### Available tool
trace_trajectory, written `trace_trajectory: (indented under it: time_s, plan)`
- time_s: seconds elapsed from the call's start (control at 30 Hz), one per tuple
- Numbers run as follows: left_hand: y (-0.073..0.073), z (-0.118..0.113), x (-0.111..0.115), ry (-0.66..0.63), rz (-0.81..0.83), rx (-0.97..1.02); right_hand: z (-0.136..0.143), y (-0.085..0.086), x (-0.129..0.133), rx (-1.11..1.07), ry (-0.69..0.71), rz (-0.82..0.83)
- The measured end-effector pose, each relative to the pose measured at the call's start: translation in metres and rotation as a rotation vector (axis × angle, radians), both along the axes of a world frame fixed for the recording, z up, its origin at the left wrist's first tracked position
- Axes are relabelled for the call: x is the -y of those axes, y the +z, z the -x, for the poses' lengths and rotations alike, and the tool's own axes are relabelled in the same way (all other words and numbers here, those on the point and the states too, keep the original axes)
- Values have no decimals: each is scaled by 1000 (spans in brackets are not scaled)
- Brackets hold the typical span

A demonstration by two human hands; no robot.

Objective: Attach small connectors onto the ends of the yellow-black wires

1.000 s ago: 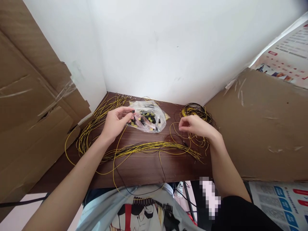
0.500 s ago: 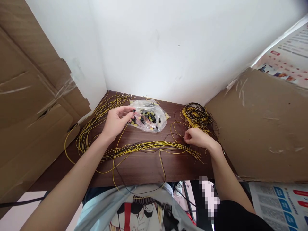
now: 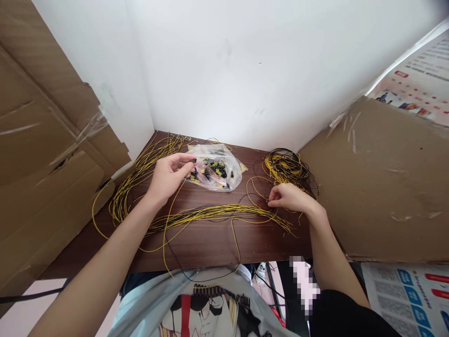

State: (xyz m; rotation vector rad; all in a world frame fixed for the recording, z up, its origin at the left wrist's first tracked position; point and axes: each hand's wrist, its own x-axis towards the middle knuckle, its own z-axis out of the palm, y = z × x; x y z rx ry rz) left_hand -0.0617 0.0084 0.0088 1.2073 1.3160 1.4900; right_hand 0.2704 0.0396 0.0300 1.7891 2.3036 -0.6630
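Observation:
My left hand (image 3: 171,178) pinches a small black connector (image 3: 193,161) over the left edge of a clear plastic bag (image 3: 233,180). Black and yellow small parts (image 3: 217,168) lie inside the bag. A yellow wire hangs below the left fingers. On the right, my right hand (image 3: 286,196) has its fingertips pressed together near thin wire ends; what they grip is too small to make out. A long bundle of yellow and black wires (image 3: 206,213) stretches across the brown table (image 3: 206,245) in front of both hands.
A coiled heap of yellow and black wires (image 3: 286,166) sits at the back right. More loose wires (image 3: 133,185) curve along the left side. Cardboard (image 3: 372,187) stands at the right, with another cardboard sheet (image 3: 45,140) at the left. A white wall (image 3: 224,70) rises behind.
The right hand's fingers have shifted slightly and look a little more extended. My left hand keeps the connector in nearly the same place. The whole view has moved slightly.

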Motion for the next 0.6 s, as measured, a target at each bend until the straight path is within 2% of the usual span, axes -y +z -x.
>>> trace_trajectory:
  time_s: [0.07,0.13,0.23,0.3,0.37,0.47,0.6]
  plan:
    - [0,0,0,6,2,-11,-1,-6,-1,-7,18,38]
    - [0,1,1,8,-9,-17,1,-7,0,-28,13,1]
    - [-1,0,1,-25,-26,18,13,4,7,-120,-11,-109]
    - [-1,-3,2,-105,-24,122,30,15,15,-333,-3,-93]
    - [0,-7,3,-211,-10,266,52,22,24,-649,0,-4]
    - [1,-16,6,-314,5,395,90,20,36,-1009,-50,111]
    - [8,-27,12,-288,-23,323,128,4,46,-1351,-59,512]
